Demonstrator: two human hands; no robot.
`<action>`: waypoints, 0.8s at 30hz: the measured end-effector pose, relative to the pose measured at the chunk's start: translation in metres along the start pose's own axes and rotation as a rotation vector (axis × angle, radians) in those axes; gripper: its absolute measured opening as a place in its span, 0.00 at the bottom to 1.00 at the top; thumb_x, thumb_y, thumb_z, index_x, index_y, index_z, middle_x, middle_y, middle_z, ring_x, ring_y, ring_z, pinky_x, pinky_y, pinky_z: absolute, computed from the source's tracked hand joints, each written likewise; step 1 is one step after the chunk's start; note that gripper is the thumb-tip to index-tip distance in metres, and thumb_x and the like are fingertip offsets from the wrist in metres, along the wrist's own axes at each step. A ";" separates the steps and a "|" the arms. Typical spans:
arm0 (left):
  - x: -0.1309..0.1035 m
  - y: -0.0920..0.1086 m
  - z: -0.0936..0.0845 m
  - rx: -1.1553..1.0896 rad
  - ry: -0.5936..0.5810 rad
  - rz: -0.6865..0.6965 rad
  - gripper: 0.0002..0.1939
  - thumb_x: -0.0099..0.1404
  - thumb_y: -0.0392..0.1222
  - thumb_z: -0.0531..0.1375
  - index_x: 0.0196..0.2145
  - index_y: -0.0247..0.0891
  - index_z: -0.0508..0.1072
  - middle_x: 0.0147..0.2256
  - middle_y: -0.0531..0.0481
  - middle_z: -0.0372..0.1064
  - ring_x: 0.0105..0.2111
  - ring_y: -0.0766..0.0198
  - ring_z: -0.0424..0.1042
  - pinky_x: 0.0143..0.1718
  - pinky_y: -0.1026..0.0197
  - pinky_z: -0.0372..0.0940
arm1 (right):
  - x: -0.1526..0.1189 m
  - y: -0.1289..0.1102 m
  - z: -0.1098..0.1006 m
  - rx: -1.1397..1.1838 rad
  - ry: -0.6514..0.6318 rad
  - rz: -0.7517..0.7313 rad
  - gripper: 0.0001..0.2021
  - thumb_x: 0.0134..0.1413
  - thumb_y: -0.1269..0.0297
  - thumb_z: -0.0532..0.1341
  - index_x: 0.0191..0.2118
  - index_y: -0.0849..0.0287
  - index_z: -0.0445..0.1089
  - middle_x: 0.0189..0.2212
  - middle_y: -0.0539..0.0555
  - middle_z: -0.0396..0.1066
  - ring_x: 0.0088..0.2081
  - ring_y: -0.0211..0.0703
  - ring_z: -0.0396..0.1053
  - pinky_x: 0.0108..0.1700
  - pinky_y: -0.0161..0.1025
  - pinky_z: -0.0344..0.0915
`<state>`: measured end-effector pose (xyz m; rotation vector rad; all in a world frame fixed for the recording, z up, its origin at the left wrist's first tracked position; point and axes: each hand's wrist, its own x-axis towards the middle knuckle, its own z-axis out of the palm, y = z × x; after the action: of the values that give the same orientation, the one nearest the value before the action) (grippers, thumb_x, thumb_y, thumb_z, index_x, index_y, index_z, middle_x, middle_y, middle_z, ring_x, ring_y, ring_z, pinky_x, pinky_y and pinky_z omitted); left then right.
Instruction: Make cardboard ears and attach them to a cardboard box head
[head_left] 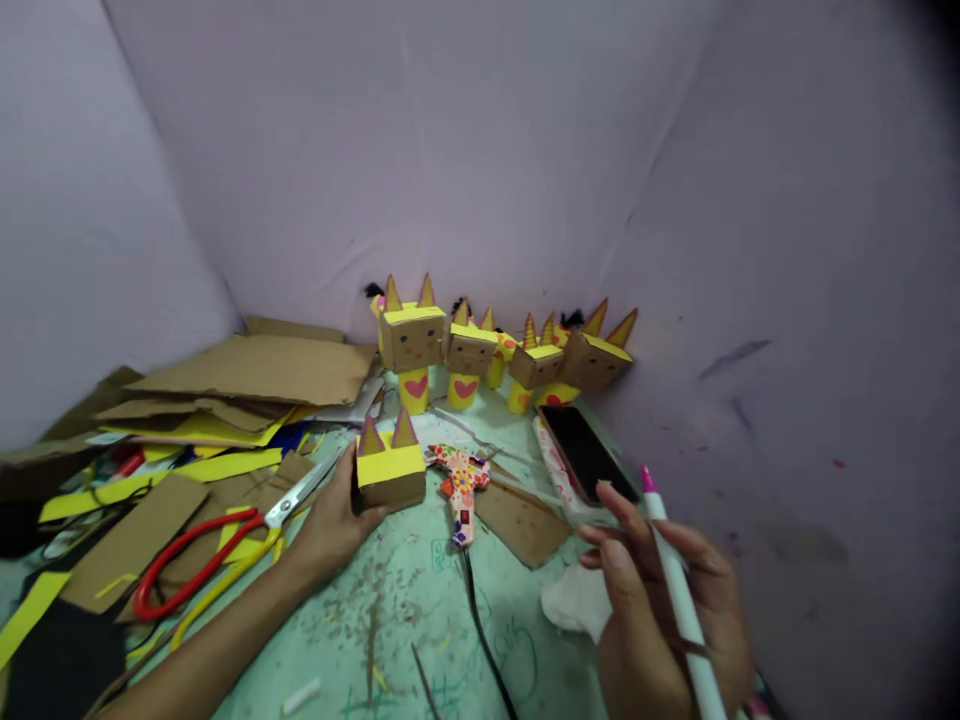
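Note:
My left hand (pixel 337 530) is closed around the left side of a small cardboard box head (pixel 391 488), which has a yellow paper top and two pointed ears edged in purple. The box rests on the green table. At the lower right my right hand (pixel 637 640) holds a white marker (pixel 679 590), its pink tip pointing up and away from me, apart from the box. A flower-patterned glue gun (pixel 463 490) lies just right of the box, its black cord running toward me. Large scissors (pixel 217 560) with red and yellow handles lie left of my left hand.
Several finished cardboard-headed figures (pixel 412 340) with yellow bodies stand along the back wall. A phone (pixel 585 452) lies at the right. Cardboard sheets (pixel 262 368) and yellow strips are heaped on the left. A flat cardboard piece (pixel 525 520) and white tissue (pixel 577 602) lie near the middle.

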<state>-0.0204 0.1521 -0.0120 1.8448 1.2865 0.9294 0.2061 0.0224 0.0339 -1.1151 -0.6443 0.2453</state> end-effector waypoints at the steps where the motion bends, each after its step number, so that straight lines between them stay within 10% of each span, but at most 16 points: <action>1: -0.001 0.002 -0.001 -0.052 0.014 -0.017 0.43 0.54 0.45 0.62 0.62 0.32 0.47 0.61 0.34 0.52 0.60 0.47 0.54 0.60 0.45 0.49 | -0.003 -0.001 0.000 0.011 -0.022 -0.016 0.13 0.45 0.68 0.66 0.38 0.55 0.65 0.41 0.57 0.76 0.33 0.46 0.75 0.33 0.41 0.68; 9: -0.033 0.037 -0.005 -0.650 0.088 -0.315 0.33 0.52 0.50 0.64 0.54 0.37 0.64 0.50 0.42 0.69 0.48 0.45 0.69 0.41 0.55 0.69 | -0.002 -0.006 -0.007 0.097 -0.153 0.105 0.07 0.58 0.59 0.58 0.40 0.55 0.68 0.34 0.53 0.78 0.24 0.40 0.72 0.27 0.37 0.65; 18: -0.054 0.058 -0.004 -0.628 0.215 -0.499 0.30 0.50 0.51 0.65 0.50 0.42 0.68 0.46 0.46 0.66 0.34 0.58 0.68 0.19 0.66 0.67 | 0.009 -0.012 -0.004 0.328 0.020 0.317 0.15 0.49 0.54 0.64 0.37 0.61 0.72 0.18 0.47 0.74 0.18 0.31 0.66 0.24 0.30 0.63; 24: -0.063 0.055 0.000 -0.593 0.042 -0.535 0.32 0.52 0.55 0.63 0.52 0.40 0.63 0.30 0.50 0.67 0.20 0.65 0.65 0.13 0.67 0.59 | 0.005 0.003 0.002 0.364 -0.019 0.457 0.16 0.47 0.53 0.65 0.34 0.62 0.72 0.13 0.43 0.67 0.16 0.28 0.61 0.21 0.26 0.59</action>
<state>-0.0111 0.0776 0.0241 0.9670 1.2610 0.9186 0.2094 0.0280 0.0336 -0.8945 -0.3342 0.7362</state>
